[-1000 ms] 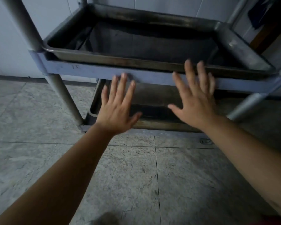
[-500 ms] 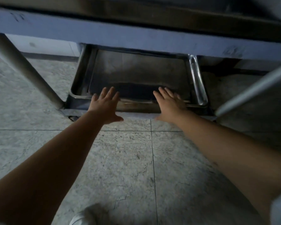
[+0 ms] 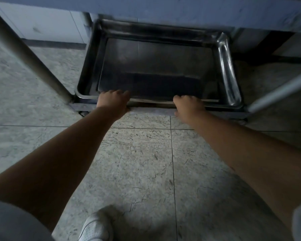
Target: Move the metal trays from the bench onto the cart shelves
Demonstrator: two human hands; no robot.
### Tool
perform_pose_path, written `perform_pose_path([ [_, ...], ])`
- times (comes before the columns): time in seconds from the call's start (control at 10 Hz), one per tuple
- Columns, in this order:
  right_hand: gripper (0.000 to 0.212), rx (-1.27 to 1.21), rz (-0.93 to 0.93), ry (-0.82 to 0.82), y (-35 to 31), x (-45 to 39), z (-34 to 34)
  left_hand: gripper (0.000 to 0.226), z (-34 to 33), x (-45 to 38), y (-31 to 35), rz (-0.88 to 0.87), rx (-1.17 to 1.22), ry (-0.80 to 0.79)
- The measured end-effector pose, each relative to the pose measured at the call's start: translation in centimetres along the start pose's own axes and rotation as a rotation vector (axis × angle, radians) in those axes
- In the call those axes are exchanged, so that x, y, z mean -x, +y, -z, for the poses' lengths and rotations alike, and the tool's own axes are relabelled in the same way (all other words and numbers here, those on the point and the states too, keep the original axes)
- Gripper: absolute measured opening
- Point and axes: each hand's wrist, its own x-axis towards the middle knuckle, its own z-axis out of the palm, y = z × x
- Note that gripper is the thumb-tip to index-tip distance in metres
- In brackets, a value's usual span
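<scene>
A dark metal tray (image 3: 226, 66) lies on the bottom shelf of the cart, close to the floor. My left hand (image 3: 112, 101) is curled over the tray's near rim, left of centre. My right hand (image 3: 188, 105) grips the same near rim further right, fingers folded over the edge. The tray's right wall shines; its inside is dark and holds nothing. The cart's upper shelf edge (image 3: 163, 9) runs across the top of the view and hides whatever sits on it.
A cart leg (image 3: 30, 56) slants down at the left and another leg (image 3: 281, 91) at the right. Grey stone floor tiles (image 3: 139, 162) fill the foreground. My white shoe (image 3: 97, 226) shows at the bottom. A pale wall stands behind the cart.
Both hands went from flat and open near the shelves down to the bottom tray's near rim and closed on it. The view has dropped lower and closer.
</scene>
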Motion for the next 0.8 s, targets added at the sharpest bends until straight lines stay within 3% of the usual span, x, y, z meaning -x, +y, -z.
perform_pose_path([
  [0.1, 0.017, 0.089, -0.001, 0.003, -0.6, 0.2, -0.3, 0.030, 0.1, 0.9, 0.1, -0.005, -0.012, -0.001],
  [0.2, 0.022, 0.137, -0.001, 0.000, -1.0, 0.4, -0.5, 0.019, 0.6, 1.6, 0.3, 0.026, -0.042, 0.002],
  [0.5, 0.021, 0.114, 0.001, 0.000, -1.2, 1.0, -0.2, 0.015, 0.6, 2.3, 0.7, 0.056, -0.006, -0.021],
  [0.6, 0.045, -0.028, -0.018, 0.108, -1.3, 1.7, -1.8, 0.056, -1.0, 3.3, 0.9, 0.058, 0.004, -0.026],
  [0.7, 0.100, -0.135, 0.021, 0.161, -1.1, 2.7, -3.3, 0.099, -2.5, 4.9, 1.8, 0.093, 0.028, -0.040],
  [0.8, 0.123, -0.155, 0.086, 0.171, -1.0, 4.2, -4.9, 0.105, -2.8, 5.6, 2.8, 0.055, 0.073, -0.008],
])
